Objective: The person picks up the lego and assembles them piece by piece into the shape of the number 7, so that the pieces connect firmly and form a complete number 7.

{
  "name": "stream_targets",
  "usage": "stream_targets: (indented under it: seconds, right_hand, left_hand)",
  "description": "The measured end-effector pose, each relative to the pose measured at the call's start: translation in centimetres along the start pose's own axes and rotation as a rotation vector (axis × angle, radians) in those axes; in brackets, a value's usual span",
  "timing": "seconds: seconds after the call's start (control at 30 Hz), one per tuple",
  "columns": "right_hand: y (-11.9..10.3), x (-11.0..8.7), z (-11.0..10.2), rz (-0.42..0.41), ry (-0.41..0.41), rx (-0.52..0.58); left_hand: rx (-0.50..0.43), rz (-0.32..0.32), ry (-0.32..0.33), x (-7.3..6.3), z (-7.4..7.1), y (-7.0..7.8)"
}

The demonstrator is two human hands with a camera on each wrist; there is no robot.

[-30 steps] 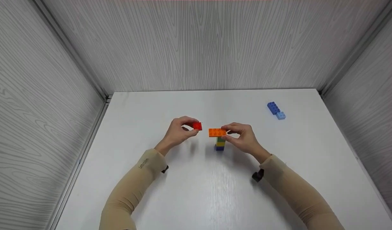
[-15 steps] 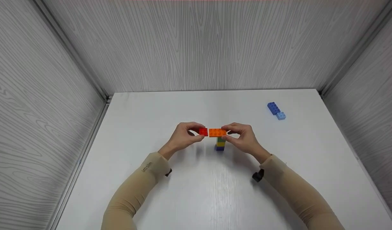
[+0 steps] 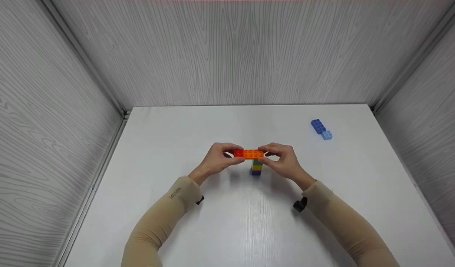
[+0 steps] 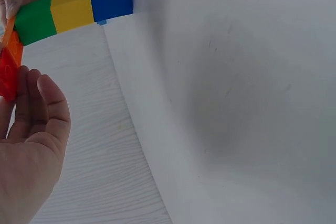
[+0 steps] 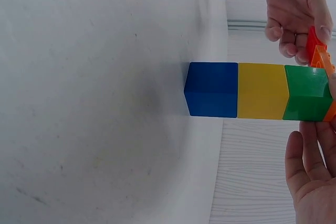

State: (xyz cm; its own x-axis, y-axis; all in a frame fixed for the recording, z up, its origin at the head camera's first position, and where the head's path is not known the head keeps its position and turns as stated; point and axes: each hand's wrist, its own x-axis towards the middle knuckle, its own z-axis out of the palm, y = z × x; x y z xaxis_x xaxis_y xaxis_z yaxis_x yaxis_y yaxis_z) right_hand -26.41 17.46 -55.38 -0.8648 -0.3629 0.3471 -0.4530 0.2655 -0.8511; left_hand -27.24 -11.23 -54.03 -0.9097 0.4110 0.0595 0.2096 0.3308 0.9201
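In the head view my left hand point(image 3: 217, 160) pinches a small red brick point(image 3: 238, 153) between thumb and fingers. The red brick sits against the left end of a longer orange brick point(image 3: 253, 154), roughly level with it. My right hand point(image 3: 285, 161) grips the right end of the orange brick. That brick lies on an upright stack: a green brick point(image 5: 307, 93) above a yellow brick point(image 5: 262, 91), and a blue brick point(image 5: 212, 89) at the bottom on the table. The orange brick's left part overhangs the stack. Fingers partly hide the red brick in both wrist views.
A dark blue brick point(image 3: 318, 126) and a light blue brick point(image 3: 326, 135) lie touching each other at the table's back right. Grey wood-grain panels point(image 3: 227, 55) enclose the white table point(image 3: 227, 222) at the back and sides.
My left hand has moved right and slightly toward me, bringing the red brick from apart to against the orange brick. The right hand and stack have stayed nearly still.
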Motion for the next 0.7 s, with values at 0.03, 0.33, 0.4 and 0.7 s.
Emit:
stream_targets:
  seconds: [0.03,0.33,0.4,0.7]
  right_hand:
    - [-0.07,-0.01,0.00,0.001,0.000,-0.001]
    - [-0.06,-0.05,0.03,-0.001,0.000,-0.007]
    - [-0.04,-0.10,0.04,-0.005,0.003,-0.009]
    - [-0.24,-0.14,0.03,-0.006,-0.006,0.019]
  left_hand:
    - [-0.002,-0.005,0.000,0.07,0.07,-0.01]
    - [-0.035,-0.029,-0.002,0.40,0.65,-0.05]
    - [-0.044,-0.034,-0.004,0.43,0.71,-0.02]
    - [-0.089,-0.037,0.000,0.39,0.81,-0.05]
